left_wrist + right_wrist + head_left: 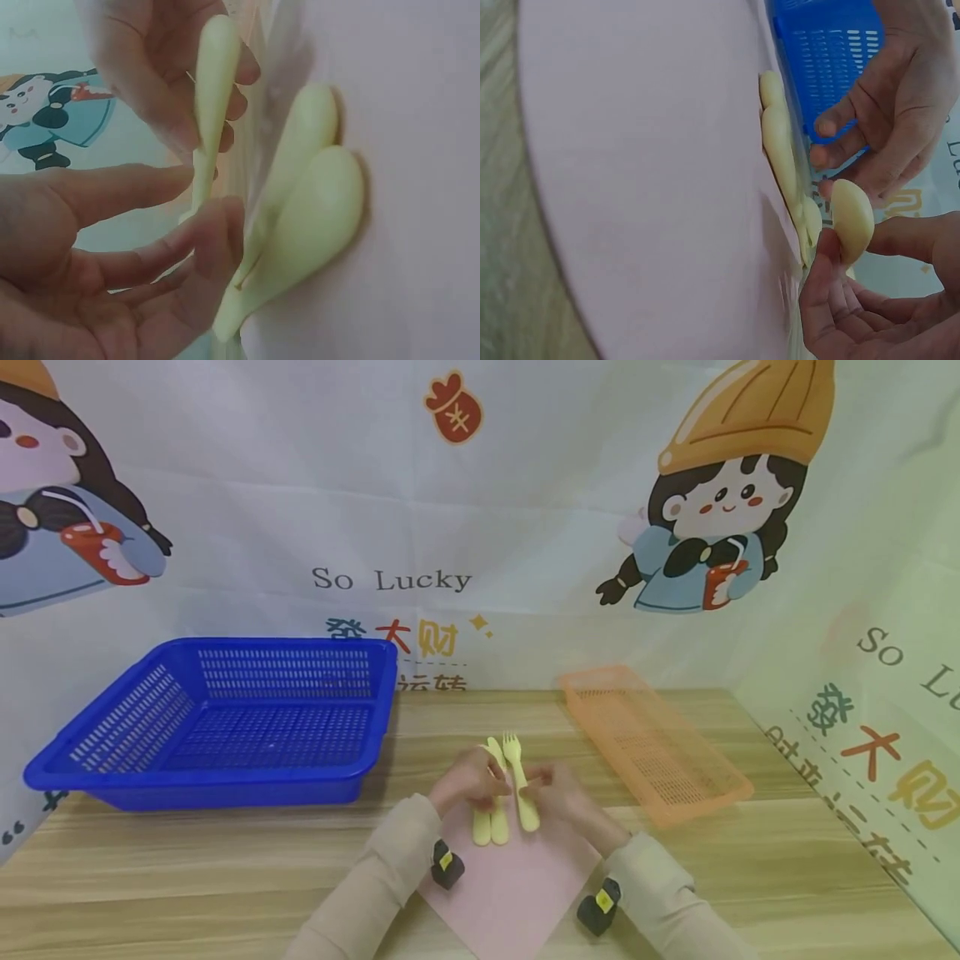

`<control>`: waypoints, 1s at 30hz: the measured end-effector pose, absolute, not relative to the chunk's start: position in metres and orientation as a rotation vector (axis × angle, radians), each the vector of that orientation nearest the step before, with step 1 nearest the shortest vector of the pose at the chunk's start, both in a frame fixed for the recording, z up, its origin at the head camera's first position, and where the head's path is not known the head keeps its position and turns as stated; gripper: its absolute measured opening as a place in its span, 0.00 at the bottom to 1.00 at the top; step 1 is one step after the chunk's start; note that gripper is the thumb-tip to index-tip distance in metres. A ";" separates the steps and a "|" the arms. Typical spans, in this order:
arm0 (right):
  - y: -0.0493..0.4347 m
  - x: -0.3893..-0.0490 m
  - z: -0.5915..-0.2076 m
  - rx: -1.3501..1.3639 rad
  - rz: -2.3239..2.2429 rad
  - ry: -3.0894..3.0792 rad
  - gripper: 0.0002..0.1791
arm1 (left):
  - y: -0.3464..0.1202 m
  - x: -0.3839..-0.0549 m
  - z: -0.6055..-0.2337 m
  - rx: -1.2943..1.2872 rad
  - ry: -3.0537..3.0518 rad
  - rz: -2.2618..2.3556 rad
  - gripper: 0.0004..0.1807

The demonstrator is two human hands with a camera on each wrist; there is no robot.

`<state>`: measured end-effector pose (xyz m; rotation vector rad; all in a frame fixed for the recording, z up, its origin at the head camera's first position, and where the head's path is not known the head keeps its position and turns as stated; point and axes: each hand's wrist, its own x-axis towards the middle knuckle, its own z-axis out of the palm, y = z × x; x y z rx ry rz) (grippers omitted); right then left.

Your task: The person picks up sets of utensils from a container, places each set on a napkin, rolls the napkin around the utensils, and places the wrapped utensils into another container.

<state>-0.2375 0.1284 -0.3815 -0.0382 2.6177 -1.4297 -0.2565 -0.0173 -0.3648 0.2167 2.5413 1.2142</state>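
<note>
A pale yellow fork [528, 814] is tilted above a pink sheet, tines pointing away. My right hand [558, 789] pinches its handle between thumb and fingers; the right wrist view shows the handle's rounded end [853, 221]. Close to the fork's neck, my left hand [472, 777] has thumb and fingers spread apart, and whether they touch the fork I cannot tell. Two more yellow cutlery pieces lie side by side on the pink sheet [517, 893], their handles [319, 202] towards me. The left hand covers their middles in the head view; one tip looks like a knife's.
A large blue basket [367, 768] stands on the wooden table [225, 868] at the left. Over to the right lies a shallow orange basket [637, 727]. A printed cloth [525, 527] hangs behind the table and along its right side.
</note>
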 end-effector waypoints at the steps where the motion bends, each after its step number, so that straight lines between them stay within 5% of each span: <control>1: 0.128 -0.238 -0.382 -0.027 -1.424 2.619 0.17 | -0.018 -0.256 -0.365 0.240 2.560 1.163 0.05; 22: 0.120 -0.234 -0.385 -0.189 -1.244 2.713 0.19 | -0.013 -0.254 -0.371 0.331 2.619 0.919 0.17; 30: 0.118 -0.227 -0.375 -0.414 -0.914 2.729 0.28 | -0.014 -0.254 -0.372 0.336 2.650 0.910 0.16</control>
